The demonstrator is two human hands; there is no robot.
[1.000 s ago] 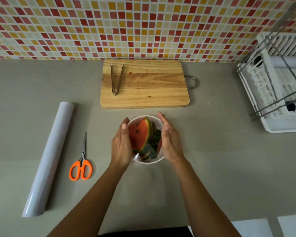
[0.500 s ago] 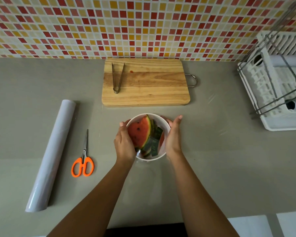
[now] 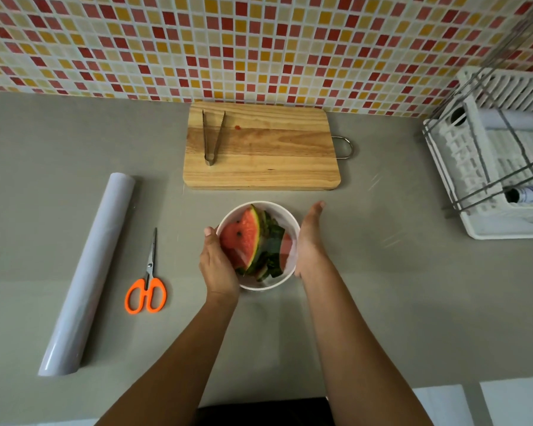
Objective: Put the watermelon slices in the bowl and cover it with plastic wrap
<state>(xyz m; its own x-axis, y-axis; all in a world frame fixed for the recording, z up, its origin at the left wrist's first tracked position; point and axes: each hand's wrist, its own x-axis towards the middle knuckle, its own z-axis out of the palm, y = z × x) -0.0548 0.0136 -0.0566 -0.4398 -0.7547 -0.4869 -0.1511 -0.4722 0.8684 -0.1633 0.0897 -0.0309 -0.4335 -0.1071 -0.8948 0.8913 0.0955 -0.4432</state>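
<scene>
A white bowl (image 3: 277, 209) stands on the grey counter in front of the cutting board, holding several watermelon slices (image 3: 242, 238) with red flesh and green rind. A thin clear film seems to lie over the bowl, with faint glints of plastic wrap (image 3: 393, 239) on the counter to its right. My left hand (image 3: 217, 265) curls around the bowl's left side, thumb at the rim. My right hand (image 3: 310, 241) is flat with straight fingers against the bowl's right side. The plastic wrap roll (image 3: 90, 272) lies at the left.
Orange-handled scissors (image 3: 146, 287) lie between the roll and the bowl. Behind the bowl, metal tongs (image 3: 212, 138) rest on a wooden cutting board (image 3: 274, 155) near the tiled wall. A white dish rack (image 3: 490, 179) stands at the right. The counter's front edge is near my body.
My right hand has let go of the bowl's side and straightened its fingers, pointing away from me. My left hand stays curled on the bowl. The bowl has not moved.
</scene>
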